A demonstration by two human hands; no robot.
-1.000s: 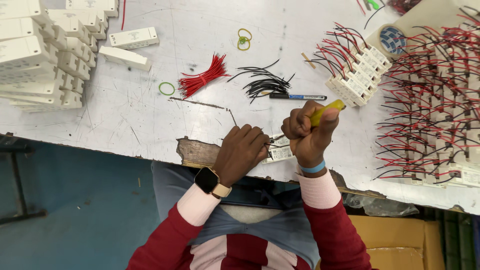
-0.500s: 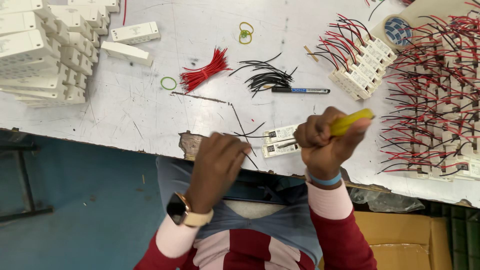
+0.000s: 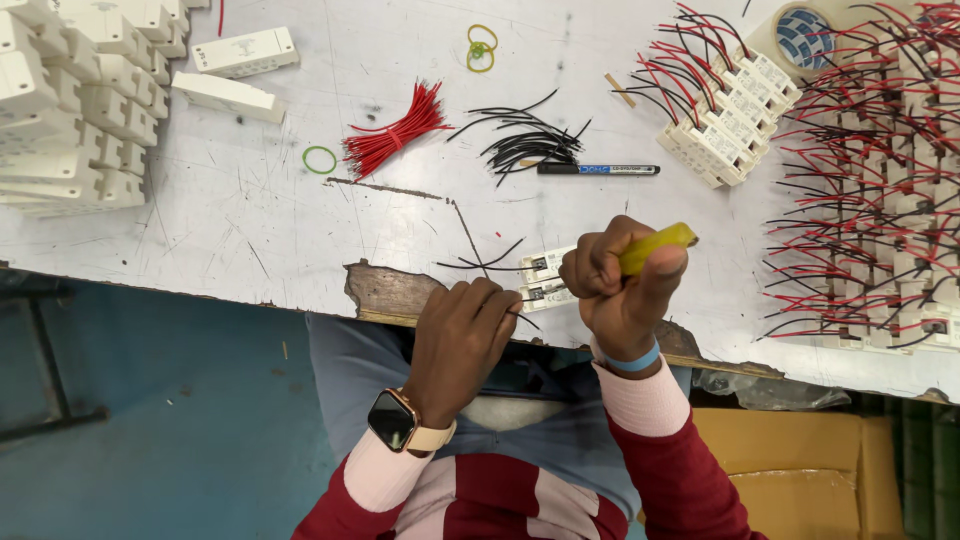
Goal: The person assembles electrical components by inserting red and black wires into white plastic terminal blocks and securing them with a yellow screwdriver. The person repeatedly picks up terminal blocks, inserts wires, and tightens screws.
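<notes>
My right hand [image 3: 620, 285] is closed around a yellow-handled screwdriver [image 3: 655, 247], held over two small white plastic modules [image 3: 545, 280] at the near edge of the white table [image 3: 250, 230]. My left hand [image 3: 462, 335] sits at the table edge, its fingertips pinching a thin black wire [image 3: 478, 262] that leads into the modules. A smartwatch is on my left wrist and a blue band on my right.
A red wire bundle [image 3: 395, 135], loose black wires [image 3: 525, 140] and a pen [image 3: 598, 169] lie mid-table. White module stacks [image 3: 70, 110] are at far left. Wired modules [image 3: 725, 115] and rows of red-and-black wired units [image 3: 880, 190] fill the right. Rubber bands [image 3: 320, 158] lie about.
My left hand has moved back up from my lap to the table edge and taken the black wire. My right hand with the screwdriver stays over the modules.
</notes>
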